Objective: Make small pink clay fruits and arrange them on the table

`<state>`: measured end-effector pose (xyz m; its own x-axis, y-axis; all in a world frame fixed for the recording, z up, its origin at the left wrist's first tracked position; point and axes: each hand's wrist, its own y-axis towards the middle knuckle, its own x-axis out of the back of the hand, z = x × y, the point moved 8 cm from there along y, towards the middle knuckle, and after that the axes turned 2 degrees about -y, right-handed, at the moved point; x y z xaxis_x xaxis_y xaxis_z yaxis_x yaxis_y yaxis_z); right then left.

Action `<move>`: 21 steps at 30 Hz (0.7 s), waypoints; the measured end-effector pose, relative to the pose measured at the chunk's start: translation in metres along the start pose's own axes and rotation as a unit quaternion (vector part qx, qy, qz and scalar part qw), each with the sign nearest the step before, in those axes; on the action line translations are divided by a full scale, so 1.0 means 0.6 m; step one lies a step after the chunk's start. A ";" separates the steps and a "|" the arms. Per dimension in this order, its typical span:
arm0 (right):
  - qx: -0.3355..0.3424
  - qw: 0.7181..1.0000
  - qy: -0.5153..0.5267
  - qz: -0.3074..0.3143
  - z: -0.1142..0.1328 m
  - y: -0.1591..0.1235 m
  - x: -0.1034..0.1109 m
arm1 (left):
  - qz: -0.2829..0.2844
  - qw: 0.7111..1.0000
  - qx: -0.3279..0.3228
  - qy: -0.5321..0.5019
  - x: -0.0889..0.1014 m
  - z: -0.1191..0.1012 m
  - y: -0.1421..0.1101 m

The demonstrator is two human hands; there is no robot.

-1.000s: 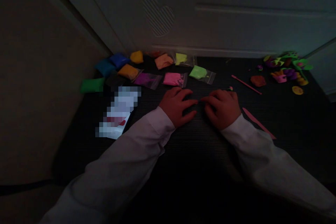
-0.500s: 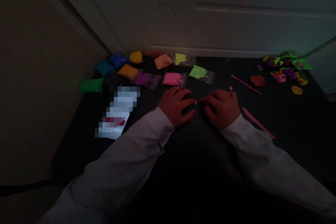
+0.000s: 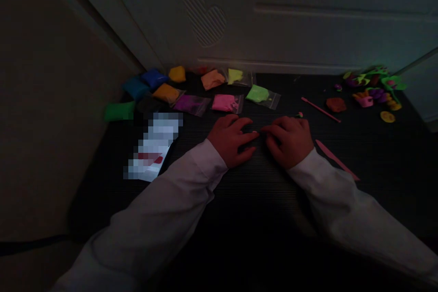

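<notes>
Over the dark tabletop my left hand [image 3: 231, 139] lies palm down, its fingers spread. Its index fingertip is at a tiny pink bit of clay [image 3: 255, 132], mostly hidden by the finger. Facing it, my right hand [image 3: 288, 140] rests with bent fingers, the index stretched toward the left fingertip and the thumb apart. I see nothing held in it. Just beyond the right hand is a small pink-and-green clay piece [image 3: 299, 114]. A pink modelling knife [image 3: 337, 159] lies by the right sleeve, and a thin pink stick tool [image 3: 320, 109] lies farther back.
Several clay packets, including a pink one [image 3: 226, 102] and a light green one [image 3: 259, 94], line the back left. A lit phone [image 3: 155, 146] lies left of my hands. A reddish-brown lump [image 3: 336, 104] and finished clay figures [image 3: 364, 100] sit back right, before a white panel [image 3: 290, 36].
My left index finger has slid back, uncovering the pink bit, then forward over it again. The right hand has stayed almost still.
</notes>
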<state>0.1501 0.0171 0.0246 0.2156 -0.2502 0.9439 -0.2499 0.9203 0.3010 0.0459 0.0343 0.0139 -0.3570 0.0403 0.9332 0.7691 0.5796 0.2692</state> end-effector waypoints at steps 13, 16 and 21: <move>-0.001 1.000 -0.003 -0.003 0.001 0.000 0.002 | -0.023 1.000 -0.014 -0.015 0.004 0.003 -0.003; -0.001 1.000 -0.004 -0.002 0.001 0.001 0.002 | -0.033 0.999 -0.020 -0.011 0.003 0.004 -0.004; -0.001 1.000 -0.003 0.000 0.000 0.001 0.001 | -0.036 0.999 -0.013 -0.007 0.001 0.007 -0.003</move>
<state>0.1500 0.0173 0.0254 0.2100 -0.2529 0.9444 -0.2477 0.9207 0.3016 0.0421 0.0364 0.0132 -0.4192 0.0113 0.9078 0.7544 0.5606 0.3414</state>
